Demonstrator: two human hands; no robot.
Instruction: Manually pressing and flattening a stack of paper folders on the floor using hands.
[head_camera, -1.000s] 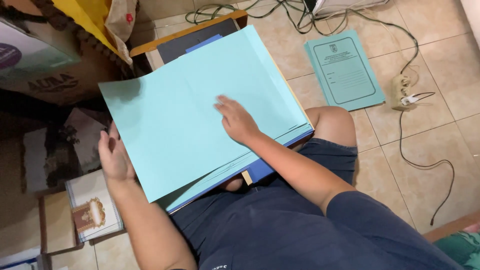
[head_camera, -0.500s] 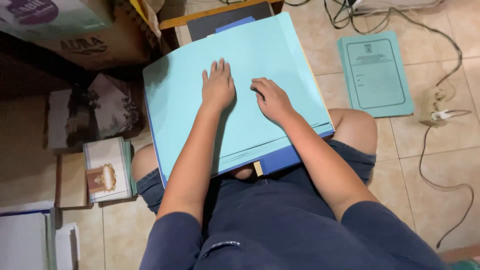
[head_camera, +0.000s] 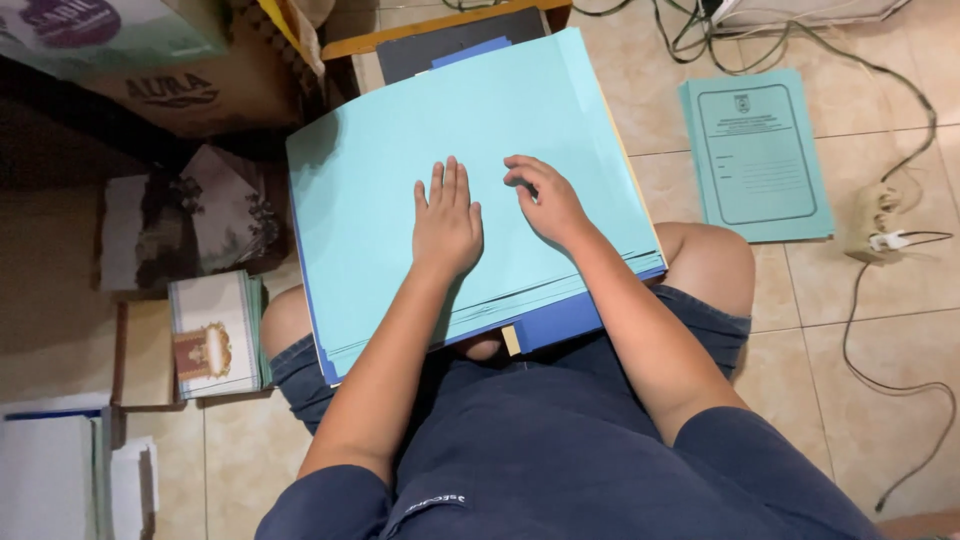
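Both hands have settled on the stack of light-blue folders (head_camera: 400, 170) across the lap. The left hand (head_camera: 447, 222), earlier at the stack's left edge, now lies flat, grasping nothing. The right hand (head_camera: 545, 200) curls, fingertips seemingly pinching the top sheet.
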